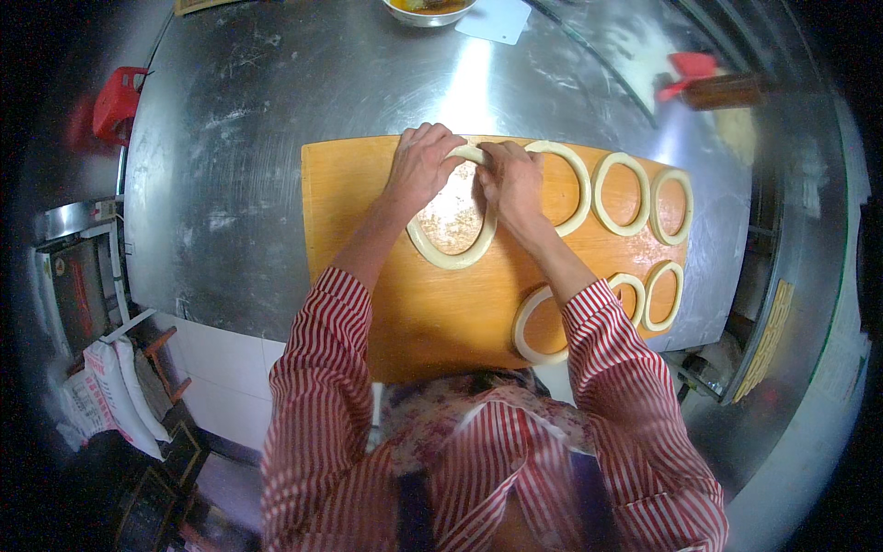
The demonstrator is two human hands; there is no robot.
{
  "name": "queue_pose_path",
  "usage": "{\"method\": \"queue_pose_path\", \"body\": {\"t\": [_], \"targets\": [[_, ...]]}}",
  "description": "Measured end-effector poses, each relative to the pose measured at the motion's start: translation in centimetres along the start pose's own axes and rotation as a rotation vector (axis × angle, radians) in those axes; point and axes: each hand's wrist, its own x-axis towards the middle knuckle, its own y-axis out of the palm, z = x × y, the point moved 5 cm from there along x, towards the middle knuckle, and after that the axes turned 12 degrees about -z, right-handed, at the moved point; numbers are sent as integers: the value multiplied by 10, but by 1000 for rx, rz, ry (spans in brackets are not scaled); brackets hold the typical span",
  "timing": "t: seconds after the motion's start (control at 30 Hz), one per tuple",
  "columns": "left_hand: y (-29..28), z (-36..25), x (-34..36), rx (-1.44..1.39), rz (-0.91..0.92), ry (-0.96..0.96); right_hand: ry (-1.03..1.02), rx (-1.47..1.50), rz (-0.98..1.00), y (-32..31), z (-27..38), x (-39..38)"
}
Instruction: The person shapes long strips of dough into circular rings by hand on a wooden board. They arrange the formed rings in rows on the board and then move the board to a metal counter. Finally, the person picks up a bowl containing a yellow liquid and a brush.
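Note:
A pale dough ring [451, 259] lies on the orange-brown wooden board [441, 322], its far side between my two hands. My left hand [422, 166] grips the ring's far left part, fingers curled over the dough. On the far right part, my right hand [515, 179] is closed around the dough in the same way. A short stretch of dough shows between the two hands. Several finished-looking loops lie to the right on the board; the nearest to my right hand is another dough ring [581, 179], partly hidden behind it.
The board rests on a metal table [221, 184]. At the far edge stand a metal bowl [428, 13] of amber liquid and a white sheet [497, 20]. A red plastic container [118, 106] is at the left, white sacks [124, 396] lower left, a red object [690, 72] far right.

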Motion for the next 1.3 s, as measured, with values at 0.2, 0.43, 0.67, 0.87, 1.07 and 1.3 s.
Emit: {"method": "queue_pose_path", "body": {"t": [0.2, 0.43, 0.67, 0.87, 1.07, 1.3], "targets": [[-6, -3, 1, -8, -41, -50, -2, -37, 2, -6, -3, -6], [-17, 6, -17, 105, -84, -180, -86, 178, 36, 15, 4, 15], [-19, 3, -3, 65, -194, -113, -28, 228, 10, 23, 0, 22], [-8, 11, 0, 23, -114, -119, -65, 128, 16, 21, -2, 22], [-5, 12, -4, 18, -153, -127, -21, 30, 38, 7, -7, 12], [2, 4, 11, 54, 68, 8, 24, -44, 123, 2, -9, 6]]}}
